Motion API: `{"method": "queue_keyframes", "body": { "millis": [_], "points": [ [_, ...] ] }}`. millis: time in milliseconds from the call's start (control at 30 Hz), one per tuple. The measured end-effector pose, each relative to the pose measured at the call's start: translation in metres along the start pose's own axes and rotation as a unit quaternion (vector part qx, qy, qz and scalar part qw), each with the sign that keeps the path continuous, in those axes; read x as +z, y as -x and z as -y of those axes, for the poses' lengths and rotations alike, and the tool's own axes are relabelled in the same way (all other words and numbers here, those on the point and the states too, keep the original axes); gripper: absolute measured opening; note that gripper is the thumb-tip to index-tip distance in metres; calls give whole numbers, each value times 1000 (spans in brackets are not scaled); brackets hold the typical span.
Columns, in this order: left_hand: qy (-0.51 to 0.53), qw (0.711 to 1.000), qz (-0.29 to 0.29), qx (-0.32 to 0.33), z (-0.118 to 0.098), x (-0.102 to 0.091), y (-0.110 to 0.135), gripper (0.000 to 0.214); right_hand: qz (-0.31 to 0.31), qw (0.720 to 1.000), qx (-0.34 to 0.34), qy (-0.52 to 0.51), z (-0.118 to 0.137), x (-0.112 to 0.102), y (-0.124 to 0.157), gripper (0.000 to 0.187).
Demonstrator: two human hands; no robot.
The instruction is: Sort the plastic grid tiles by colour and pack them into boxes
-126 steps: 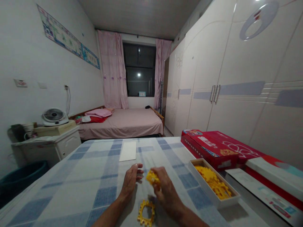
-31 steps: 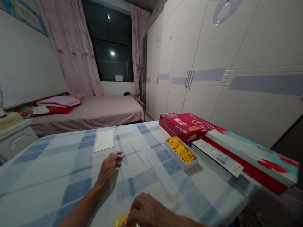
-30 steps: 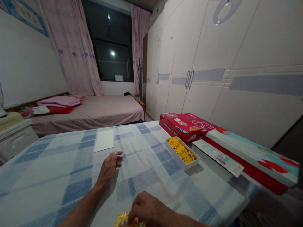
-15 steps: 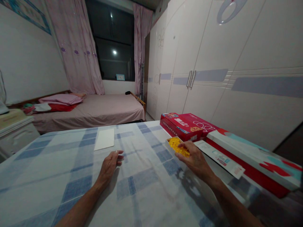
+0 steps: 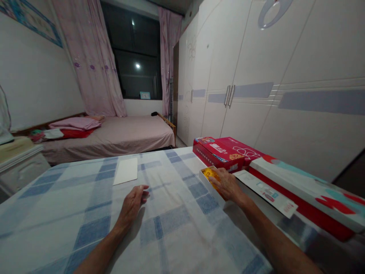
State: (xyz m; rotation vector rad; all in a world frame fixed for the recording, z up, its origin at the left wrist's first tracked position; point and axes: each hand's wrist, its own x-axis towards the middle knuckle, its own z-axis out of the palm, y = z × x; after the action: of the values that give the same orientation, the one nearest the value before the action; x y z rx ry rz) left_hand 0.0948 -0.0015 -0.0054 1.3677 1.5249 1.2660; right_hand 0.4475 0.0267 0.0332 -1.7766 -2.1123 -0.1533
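Note:
My right hand (image 5: pixel 226 183) reaches down into a narrow white box (image 5: pixel 211 188), its fingers curled over yellow pieces (image 5: pixel 209 173). The fingertips are partly hidden, and the exact shape of the pieces is too small to make out. My left hand (image 5: pixel 133 202) lies on the checked tablecloth with its fingers loosely bent and apart, holding nothing. Just beyond it a white card (image 5: pixel 126 171) lies flat.
Behind the white box stands a red box (image 5: pixel 219 152). A long white and red box (image 5: pixel 302 190) lies at the right, with a white printed flap (image 5: pixel 266 192) beside it. A bed (image 5: pixel 137 131) and a wardrobe (image 5: pixel 242 125) stand beyond the table.
My right hand has moved lower into the white box, and its fingers cover more of the yellow pieces. More of the box's near wall shows. My left hand stays in place.

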Motion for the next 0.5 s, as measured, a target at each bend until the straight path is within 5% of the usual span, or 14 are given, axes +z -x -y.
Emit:
{"method": "queue_keyframes", "body": {
  "millis": [233, 500],
  "points": [
    [-33, 999, -7, 30, -2, 1, 4, 55, -10, 998, 68, -12, -12, 0, 5, 29],
    [-65, 996, 35, 45, -8, 2, 2, 45, -67, 997, 14, -20, -17, 10, 3, 35]
  ]
}}
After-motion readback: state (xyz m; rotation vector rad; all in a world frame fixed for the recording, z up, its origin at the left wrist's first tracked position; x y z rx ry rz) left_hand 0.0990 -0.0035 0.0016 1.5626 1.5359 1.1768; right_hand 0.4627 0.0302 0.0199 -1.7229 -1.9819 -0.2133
